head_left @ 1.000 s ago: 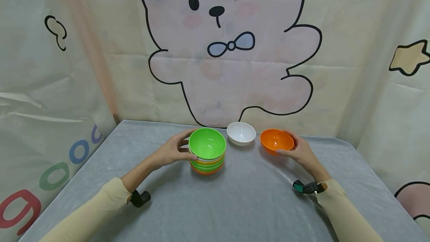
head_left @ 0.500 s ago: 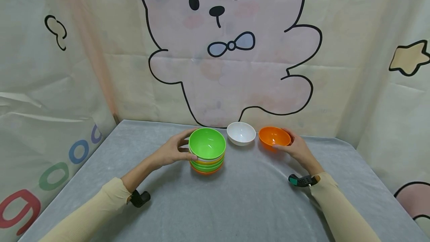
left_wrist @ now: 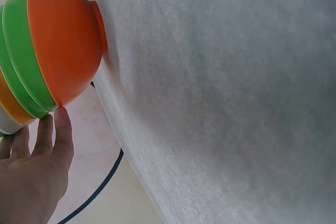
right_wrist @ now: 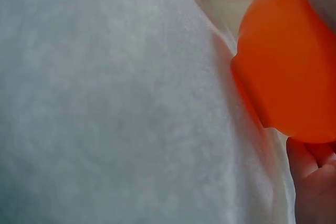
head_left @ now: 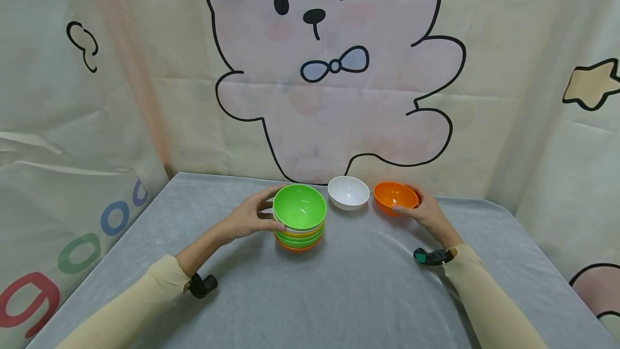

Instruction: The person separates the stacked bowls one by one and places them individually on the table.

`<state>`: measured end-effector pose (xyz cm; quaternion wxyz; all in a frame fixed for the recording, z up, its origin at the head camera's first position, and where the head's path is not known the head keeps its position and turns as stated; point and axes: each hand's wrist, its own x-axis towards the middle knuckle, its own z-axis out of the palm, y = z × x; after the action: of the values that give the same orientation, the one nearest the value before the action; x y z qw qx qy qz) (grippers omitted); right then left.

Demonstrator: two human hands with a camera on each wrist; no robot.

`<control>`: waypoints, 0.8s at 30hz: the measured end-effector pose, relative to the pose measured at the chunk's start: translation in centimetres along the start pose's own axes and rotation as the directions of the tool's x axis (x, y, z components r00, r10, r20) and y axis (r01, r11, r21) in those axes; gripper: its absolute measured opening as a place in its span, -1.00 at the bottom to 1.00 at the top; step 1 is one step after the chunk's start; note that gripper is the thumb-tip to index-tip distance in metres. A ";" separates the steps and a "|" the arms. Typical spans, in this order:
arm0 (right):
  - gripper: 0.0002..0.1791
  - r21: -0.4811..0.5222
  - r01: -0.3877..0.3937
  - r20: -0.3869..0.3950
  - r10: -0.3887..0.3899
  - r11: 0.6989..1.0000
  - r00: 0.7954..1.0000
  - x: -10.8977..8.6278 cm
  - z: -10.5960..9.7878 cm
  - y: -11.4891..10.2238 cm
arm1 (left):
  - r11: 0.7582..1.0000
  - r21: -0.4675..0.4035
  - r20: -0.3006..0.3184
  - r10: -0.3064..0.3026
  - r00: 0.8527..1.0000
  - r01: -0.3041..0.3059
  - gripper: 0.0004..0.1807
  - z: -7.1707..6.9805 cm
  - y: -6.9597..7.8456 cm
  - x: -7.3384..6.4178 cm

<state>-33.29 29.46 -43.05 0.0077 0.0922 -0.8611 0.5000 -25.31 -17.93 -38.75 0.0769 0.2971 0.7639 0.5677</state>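
Note:
A stack of nested bowls stands on the table, topped by a green bowl. My left hand grips its left side, thumb at the front and fingers behind. The left wrist view shows an orange bowl at the bottom of the stack, then green, yellow-orange and white ones, with fingertips against their sides. To the right, my right hand holds a single orange bowl by its right side, thumb in front. In the right wrist view this bowl has its foot close over the cloth.
Between the stack and the single orange bowl sits a white bowl, near the table's back edge. A grey cloth covers the table. Behind it hangs a curtain printed with a cartoon bear.
My right hand has shifted the orange bowl slightly left and back, closer to the white bowl. The left hand and the stack have stayed in place.

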 end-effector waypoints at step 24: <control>0.10 0.021 0.051 0.129 -0.054 0.998 0.990 -0.7 -1.4 0.3 | 1.000 -0.001 -0.006 -0.016 1.000 0.016 -0.05 0.1 0.3 -0.1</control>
<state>-32.81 30.93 -42.64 -0.0360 0.1473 -0.8525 0.5003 -25.10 -17.82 -38.54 0.0792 0.2895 0.7662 0.5682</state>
